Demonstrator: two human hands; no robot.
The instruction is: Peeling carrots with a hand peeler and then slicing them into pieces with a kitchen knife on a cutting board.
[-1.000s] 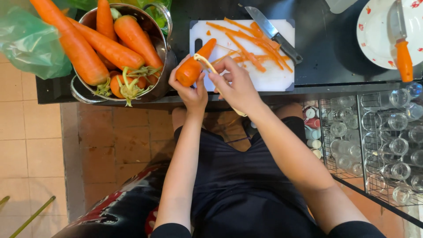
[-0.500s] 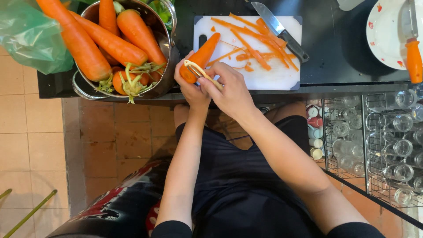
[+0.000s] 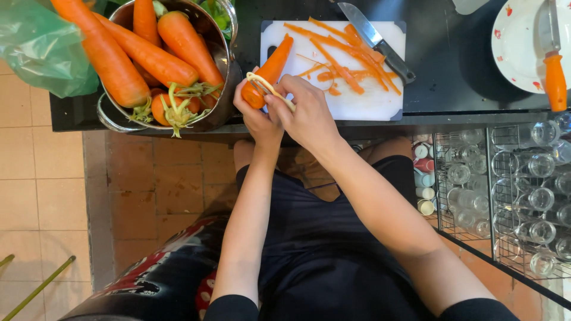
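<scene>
Left hand (image 3: 257,119) closed around thick end of a carrot (image 3: 270,68); carrot tilted, tip pointing up and away over near-left corner of white cutting board (image 3: 369,104). Right hand (image 3: 306,113) closed on a pale yellow peeler (image 3: 267,88), blade laid against carrot close to left-hand fingers. Hands touching each other, held at counter edge, just in front of board.

On board: heap of orange peel strips (image 3: 339,56), spread across upper and middle area. Kitchen knife (image 3: 376,40) with dark handle lying diagonally over board's far-right corner, blade toward upper left.

Left of hands: metal pot (image 3: 229,77) on black counter (image 3: 452,77), filled with unpeeled carrots (image 3: 154,53), several with green stubs at lower rim. Green plastic bag (image 3: 41,47) beside pot, overhanging counter's left end.

Far right: white plate (image 3: 520,47) with small red marks, carrying a second knife with orange handle (image 3: 554,80).

Below counter, right: wire rack (image 3: 517,196) holding upturned clear glasses; small jars (image 3: 423,178) just left of rack. Dark apron over lap; tiled floor (image 3: 41,178) to left.
</scene>
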